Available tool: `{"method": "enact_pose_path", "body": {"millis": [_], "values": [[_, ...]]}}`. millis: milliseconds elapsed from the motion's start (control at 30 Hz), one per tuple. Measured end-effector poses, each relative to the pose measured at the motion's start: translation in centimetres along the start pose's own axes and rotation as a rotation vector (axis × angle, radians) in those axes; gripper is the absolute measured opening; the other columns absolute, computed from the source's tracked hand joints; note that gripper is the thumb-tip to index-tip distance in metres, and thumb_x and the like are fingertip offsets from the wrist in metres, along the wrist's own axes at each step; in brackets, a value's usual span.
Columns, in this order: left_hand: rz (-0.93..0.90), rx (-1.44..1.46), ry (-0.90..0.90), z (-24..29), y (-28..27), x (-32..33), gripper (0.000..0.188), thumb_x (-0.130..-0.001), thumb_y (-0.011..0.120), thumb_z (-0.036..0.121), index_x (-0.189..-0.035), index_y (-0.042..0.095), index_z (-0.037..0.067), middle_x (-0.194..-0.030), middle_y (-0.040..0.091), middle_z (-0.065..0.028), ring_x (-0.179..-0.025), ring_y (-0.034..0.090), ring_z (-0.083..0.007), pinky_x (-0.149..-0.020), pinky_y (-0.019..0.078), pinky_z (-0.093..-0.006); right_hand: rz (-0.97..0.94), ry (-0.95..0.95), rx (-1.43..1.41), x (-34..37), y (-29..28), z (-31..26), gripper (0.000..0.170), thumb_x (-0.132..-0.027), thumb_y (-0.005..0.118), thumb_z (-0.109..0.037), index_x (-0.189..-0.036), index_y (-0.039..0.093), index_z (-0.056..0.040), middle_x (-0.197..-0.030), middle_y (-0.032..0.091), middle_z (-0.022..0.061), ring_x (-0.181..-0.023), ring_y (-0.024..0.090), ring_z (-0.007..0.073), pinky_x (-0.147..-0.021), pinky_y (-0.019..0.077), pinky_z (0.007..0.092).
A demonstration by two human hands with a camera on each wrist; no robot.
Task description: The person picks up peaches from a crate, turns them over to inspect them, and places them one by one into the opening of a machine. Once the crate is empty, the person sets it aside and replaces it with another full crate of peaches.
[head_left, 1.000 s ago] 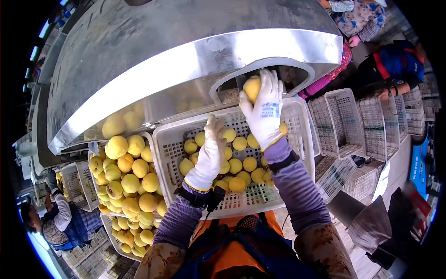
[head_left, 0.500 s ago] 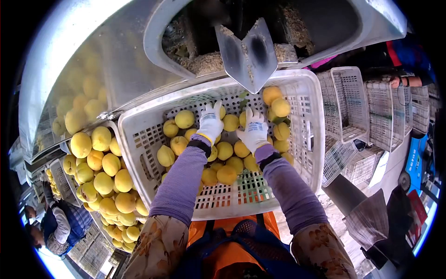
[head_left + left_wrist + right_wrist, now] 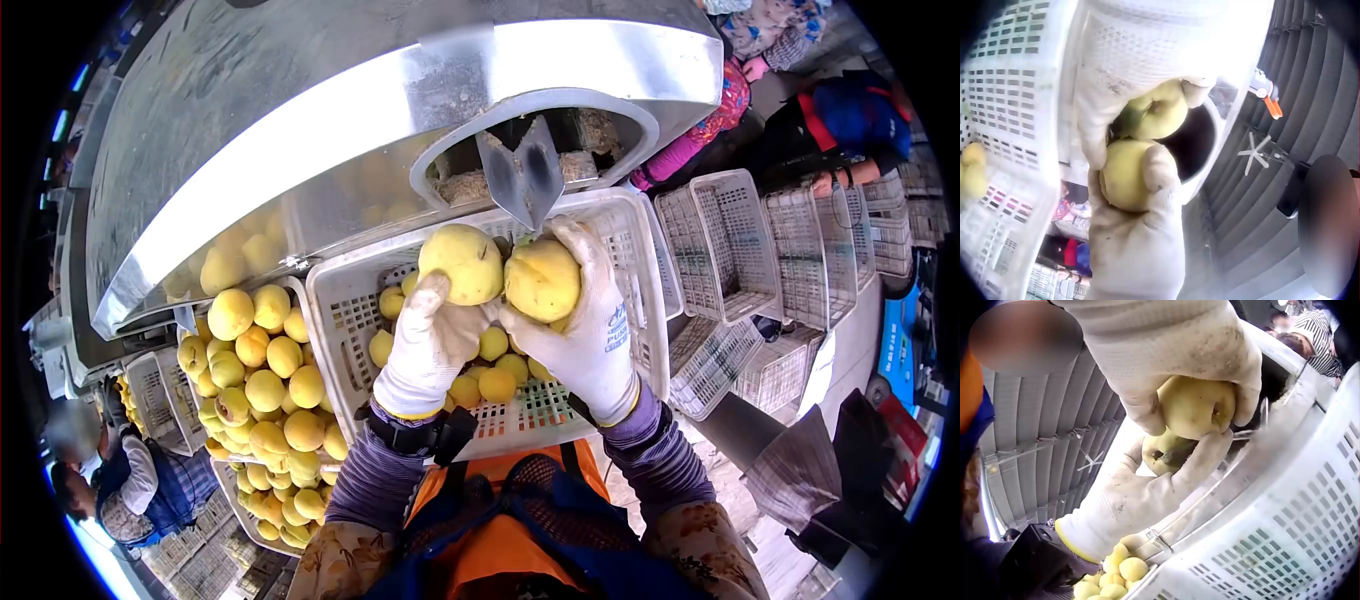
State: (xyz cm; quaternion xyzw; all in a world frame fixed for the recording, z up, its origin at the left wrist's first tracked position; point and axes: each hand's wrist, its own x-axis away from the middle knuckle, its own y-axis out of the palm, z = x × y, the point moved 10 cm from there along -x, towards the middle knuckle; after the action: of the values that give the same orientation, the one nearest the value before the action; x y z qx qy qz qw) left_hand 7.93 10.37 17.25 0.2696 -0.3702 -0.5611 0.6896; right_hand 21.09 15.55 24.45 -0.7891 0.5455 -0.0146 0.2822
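In the head view, my gloved left hand [image 3: 425,352] grips a large yellow peach [image 3: 463,262]. My right hand [image 3: 595,345], also in a white glove, holds a second yellow peach [image 3: 543,282] beside it. Both fruits are held side by side above a white perforated crate [image 3: 648,300] with more peaches [image 3: 497,384] inside. From the right wrist, the left-hand peach [image 3: 1159,457] shows a leaf or dark patch at its stem end, and the right-hand peach [image 3: 1194,406] shows a small dark hollow.
Just beyond the crate, a V-shaped metal chute [image 3: 524,180] sticks out of an opening in a large metal machine [image 3: 330,150]. A heaped crate of peaches [image 3: 265,390] stands at the left. Empty crates [image 3: 725,245] lean at the right, near other people [image 3: 855,125].
Half a second ago both hands reached down among the peaches in the crate. Now they are raised nearer my body, each with a peach. The head view has tilted up again.
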Motion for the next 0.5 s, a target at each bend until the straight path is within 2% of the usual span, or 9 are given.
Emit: {"method": "enact_pose_path", "body": {"millis": [33,100,133,167,233,267,400,433,500], "values": [[0.003,-0.011,0.047,1.9,2.3,0.0,0.057,-0.091,0.066,0.043,-0.131,0.052,0.005,-0.123,0.061,-0.0112,-0.105,0.062,-0.0272,-0.087,0.0549,-0.0461,-0.018,0.021,-0.059,-1.0,-0.9,-1.5,0.082,-0.071,0.085,-0.021,-0.137,0.042,0.0016,-0.128,0.054,0.0245,-0.12,0.054,0.0404,-0.102,0.0457,0.0455],[0.082,-0.124,0.109,3.7,1.8,-0.4,0.058,-0.09,0.067,0.046,-0.13,0.053,0.006,-0.124,0.061,-0.0103,-0.112,0.061,-0.0277,-0.089,0.0545,-0.0491,0.164,-0.052,-0.052,-3.2,-2.2,-2.7,0.078,-0.071,0.084,-0.021,-0.134,0.044,0.0019,-0.125,0.056,0.0242,-0.119,0.055,0.0402,-0.1,0.0463,0.0457],[0.113,-0.146,0.074,2.9,-0.3,-0.8,0.061,-0.089,0.068,0.049,-0.131,0.053,0.007,-0.126,0.06,-0.01,-0.118,0.059,-0.0277,-0.092,0.0534,-0.0526,0.267,-0.046,0.122,-4.2,-1.3,-0.9,0.075,-0.07,0.084,-0.021,-0.131,0.046,0.0017,-0.123,0.057,0.023,-0.119,0.055,0.0401,-0.102,0.0445,0.0458],[0.151,-0.161,0.015,2.0,-1.8,-0.5,0.062,-0.089,0.069,0.049,-0.133,0.052,0.007,-0.126,0.061,-0.0097,-0.117,0.06,-0.0283,-0.091,0.0535,-0.0528,0.292,-0.051,0.292,-5.1,0.5,2.1,0.073,-0.07,0.082,-0.021,-0.129,0.046,0.002,-0.125,0.055,0.0219,-0.125,0.05,0.0427,-0.109,0.0364,0.0514],[0.089,-0.104,-0.104,-0.1,-3.0,0.5,0.062,-0.09,0.069,0.047,-0.135,0.051,0.009,-0.126,0.06,-0.0094,-0.116,0.061,-0.0301,-0.09,0.0544,-0.0499,0.339,-0.161,0.509,-5.3,2.7,2.8,0.073,-0.072,0.082,-0.023,-0.13,0.046,0.0029,-0.129,0.054,0.0214,-0.13,0.044,0.0457,-0.113,0.0276,0.0587],[0.05,-0.101,-0.113,-0.7,-3.3,1.0,0.068,-0.091,0.068,0.047,-0.143,0.043,0.011,-0.129,0.058,-0.01,-0.115,0.062,-0.0321,-0.089,0.055,-0.0469,0.341,-0.109,0.466,-5.6,3.0,3.5,0.074,-0.073,0.081,-0.025,-0.131,0.044,0.0033,-0.131,0.052,0.022,-0.135,0.039,0.0473,-0.116,0.021,0.0611],[0.076,-0.216,-0.072,0.4,-2.4,1.6,0.077,-0.095,0.063,0.048,-0.153,0.026,0.014,-0.134,0.053,-0.0117,-0.118,0.059,-0.0317,-0.09,0.0545,-0.0456,0.348,-0.034,0.433,-7.7,3.7,4.7,0.071,-0.075,0.078,-0.028,-0.128,0.042,0.0032,-0.131,0.05,0.0236,-0.135,0.038,0.0472,-0.114,0.0218,0.0615],[0.092,-0.146,-0.058,0.7,-2.3,1.5,0.075,-0.096,0.062,0.048,-0.153,0.027,0.014,-0.134,0.053,-0.0116,-0.12,0.058,-0.0313,-0.091,0.0542,-0.0461,0.331,0.005,0.442,-9.0,4.3,5.6,0.075,-0.075,0.079,-0.031,-0.13,0.04,0.0035,-0.133,0.049,0.0245,-0.135,0.037,0.0462,-0.114,0.0225,0.0618],[0.128,-0.007,-0.025,1.3,-1.9,1.1,0.072,-0.097,0.059,0.049,-0.152,0.028,0.014,-0.135,0.053,-0.0115,-0.124,0.055,-0.0304,-0.094,0.0534,-0.047,0.402,0.048,0.412,-10.6,4.1,5.5,0.061,-0.079,0.075,-0.033,-0.12,0.051,0.0053,-0.123,0.057,0.0247,-0.124,0.05,0.0427,-0.112,0.0276,0.0595]]}}
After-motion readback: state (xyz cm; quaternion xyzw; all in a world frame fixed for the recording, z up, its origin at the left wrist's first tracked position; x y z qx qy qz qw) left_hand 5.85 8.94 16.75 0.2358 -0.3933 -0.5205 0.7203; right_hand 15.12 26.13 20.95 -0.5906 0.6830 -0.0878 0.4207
